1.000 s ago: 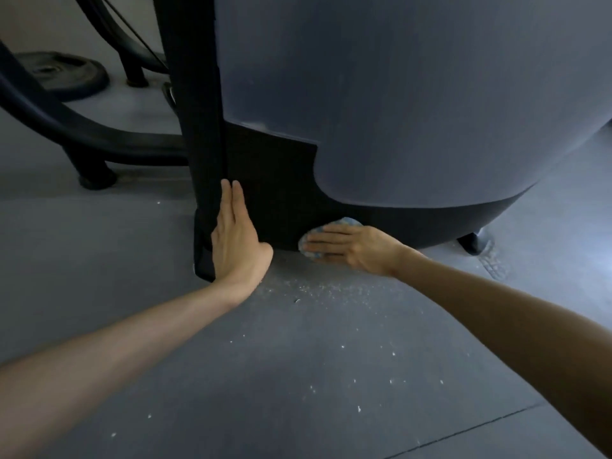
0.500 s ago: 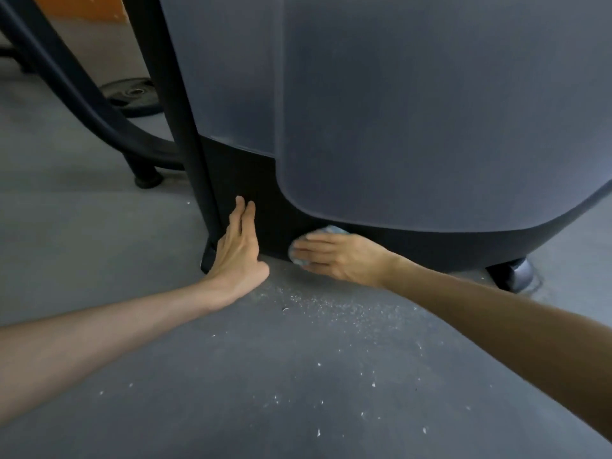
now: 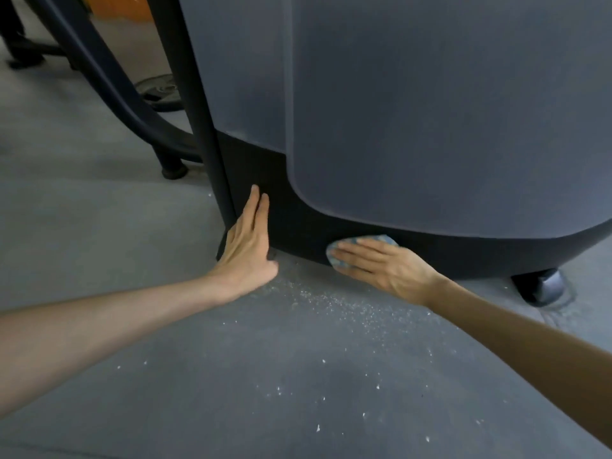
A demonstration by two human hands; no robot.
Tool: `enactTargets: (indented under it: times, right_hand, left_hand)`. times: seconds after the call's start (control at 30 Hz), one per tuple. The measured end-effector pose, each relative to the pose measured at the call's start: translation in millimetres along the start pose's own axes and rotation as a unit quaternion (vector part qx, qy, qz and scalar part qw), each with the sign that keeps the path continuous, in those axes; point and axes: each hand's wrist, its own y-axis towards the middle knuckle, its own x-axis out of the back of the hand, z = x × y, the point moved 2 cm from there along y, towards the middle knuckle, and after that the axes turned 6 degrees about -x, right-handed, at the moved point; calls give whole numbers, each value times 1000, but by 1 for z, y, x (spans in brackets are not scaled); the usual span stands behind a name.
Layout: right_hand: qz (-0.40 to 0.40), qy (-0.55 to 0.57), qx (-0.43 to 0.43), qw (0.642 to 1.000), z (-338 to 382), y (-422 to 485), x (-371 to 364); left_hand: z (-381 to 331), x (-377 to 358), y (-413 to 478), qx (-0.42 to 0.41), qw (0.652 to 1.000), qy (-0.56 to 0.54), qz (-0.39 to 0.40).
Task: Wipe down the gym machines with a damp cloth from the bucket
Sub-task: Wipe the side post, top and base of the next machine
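This is a gym. A big exercise machine [image 3: 430, 111], with a grey shroud over a black base, rises directly above the left hand [image 3: 246, 246] and the right hand [image 3: 381, 263]. It stands on grey rubber flooring [image 3: 99, 226] that spreads beneath them. Beyond the left hand, up and to its left, a round weight plate [image 3: 159, 91] lies flat behind a curved dark tube frame [image 3: 109, 84].

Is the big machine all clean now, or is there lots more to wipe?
Not finished. I cannot tell which parts are already clean. Right now the right hand presses the cloth flat on the black bottom edge of the machine, and the left hand rests flat beside it. Probably left: the other machine behind. White crumbs lie on the floor.
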Motion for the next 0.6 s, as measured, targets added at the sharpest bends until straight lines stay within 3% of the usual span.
enactTargets:
  times: [0.13,0.3,0.37,0.43,0.5,0.6]
  right_hand:
    - [-78,53,-76,993,21,38,4]
    - [-80,78,-161,981,15,-21,2]
    - [-79,110,-219,966,8,-53,7]
    - [-78,130,-290,945,9,-77,11]
    - [-72,149,-376,912,18,-97,11]
    - [-59,171,-529,829,27,-121,7]
  left_hand:
    - [-14,-40,-9,-134,989,60,-34]
    - [-35,-87,-11,-208,974,84,-11]
    - [-42,-100,-6,-201,976,83,-12]
    - [-48,-108,-4,-191,978,81,-14]
    - [-56,-115,-6,-242,965,102,4]
    - [-75,-126,-6,-314,941,122,18]
